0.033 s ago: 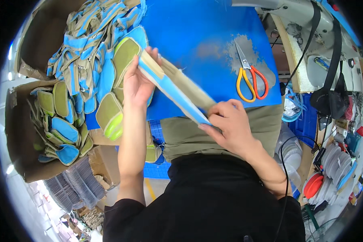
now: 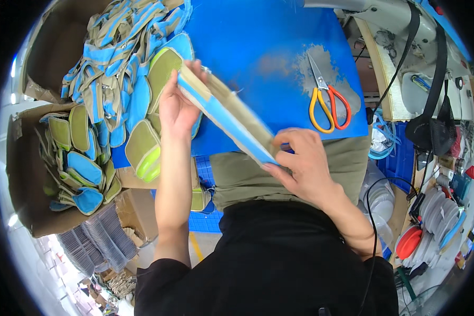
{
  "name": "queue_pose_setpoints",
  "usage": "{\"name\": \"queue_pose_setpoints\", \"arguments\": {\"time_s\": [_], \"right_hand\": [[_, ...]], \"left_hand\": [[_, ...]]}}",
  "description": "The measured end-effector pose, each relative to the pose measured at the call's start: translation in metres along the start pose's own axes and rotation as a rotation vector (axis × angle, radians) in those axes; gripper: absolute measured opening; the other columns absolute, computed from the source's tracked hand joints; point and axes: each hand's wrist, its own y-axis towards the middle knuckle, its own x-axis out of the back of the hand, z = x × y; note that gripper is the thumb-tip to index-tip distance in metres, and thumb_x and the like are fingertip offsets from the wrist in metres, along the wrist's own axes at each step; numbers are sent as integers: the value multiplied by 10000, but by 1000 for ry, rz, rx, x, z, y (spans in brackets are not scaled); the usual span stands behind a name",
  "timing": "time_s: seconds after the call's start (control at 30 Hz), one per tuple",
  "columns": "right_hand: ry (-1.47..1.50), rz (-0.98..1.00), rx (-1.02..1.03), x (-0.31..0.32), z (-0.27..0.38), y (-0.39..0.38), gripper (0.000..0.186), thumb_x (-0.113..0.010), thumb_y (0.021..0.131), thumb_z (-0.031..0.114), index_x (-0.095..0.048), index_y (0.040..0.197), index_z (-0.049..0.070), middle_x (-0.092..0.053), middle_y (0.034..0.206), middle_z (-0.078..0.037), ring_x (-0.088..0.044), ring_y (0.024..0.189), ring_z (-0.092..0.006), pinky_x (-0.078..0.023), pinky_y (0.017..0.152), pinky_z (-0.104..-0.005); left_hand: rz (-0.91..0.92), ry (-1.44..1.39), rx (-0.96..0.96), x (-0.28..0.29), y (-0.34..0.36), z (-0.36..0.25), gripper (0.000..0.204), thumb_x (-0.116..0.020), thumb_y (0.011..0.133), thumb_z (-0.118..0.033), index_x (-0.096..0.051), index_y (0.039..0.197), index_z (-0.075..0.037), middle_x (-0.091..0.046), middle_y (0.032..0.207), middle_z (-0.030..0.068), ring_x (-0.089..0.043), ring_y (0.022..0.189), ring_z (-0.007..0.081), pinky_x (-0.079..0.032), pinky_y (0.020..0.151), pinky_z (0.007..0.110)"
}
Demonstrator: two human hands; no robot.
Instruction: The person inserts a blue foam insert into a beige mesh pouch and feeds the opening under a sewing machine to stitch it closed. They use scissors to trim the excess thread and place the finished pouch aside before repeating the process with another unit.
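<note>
Fabric strip (image 2: 227, 120), blue with beige edging: held slantwise above the near part of the blue work surface (image 2: 237, 47), upper end toward the left, lower end toward the right. A beige band runs behind it; I cannot tell whether this is the same piece folded over or a second layer. Grip, as I read it remotely: left hand (image 2: 179, 110) has the upper end between thumb and fingers; right hand (image 2: 304, 164) is narrowed on the lower end, thumb in front, curled fingers behind. My judgement on handling: even, light tension suits this cloth best, with the edges level and no twist between the hands; pulling harder from one end could skew the layers. Scissors (image 2: 322, 84) with one yellow and one red handle lie apart from both hands, blades partly open. Containers: cardboard box (image 2: 21, 174) at left holds a loose stack of olive and blue pads (image 2: 84, 169), rounded at the corners. Second cardboard box (image 2: 45, 66) sits above it, interior dark, contents not readable; a heap of strips (image 2: 118, 58) lies beside it. Blue gridded crate (image 2: 204, 225) shows below, one olive piece (image 2: 196, 201) at it, inside or on top unclear.
</note>
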Motion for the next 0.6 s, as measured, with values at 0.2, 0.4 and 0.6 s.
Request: {"name": "queue_pose_setpoints", "arguments": {"time_s": [0.2,0.4,0.6], "right_hand": [[28,-68,-107,8,-13,-8,141,-791,855,178,-700,837,71,-695,1122,-100,-630,1070,-308,-430,896,-437],[49,-118,-89,6,-16,-7,94,-778,848,116,-698,827,71,-711,949,-89,-648,924,-292,-426,790,-410],[2,-253,12,12,-3,31,103,-787,831,116,-696,820,70,-706,967,-75,-646,966,-293,-455,842,-427]], "left_hand": [[64,-59,21,-18,0,-5,222,-585,1058,-183,-687,1156,-12,-740,1185,86,-680,1204,242,-534,1058,451],[12,72,-129,-29,3,1,315,-578,1069,-273,-653,1225,-10,-716,1238,110,-656,1236,255,-517,1074,455],[188,65,180,-56,-46,76,717,-451,1062,-602,-535,1444,-2,-597,1435,187,-546,1366,334,-444,1120,495]]}}
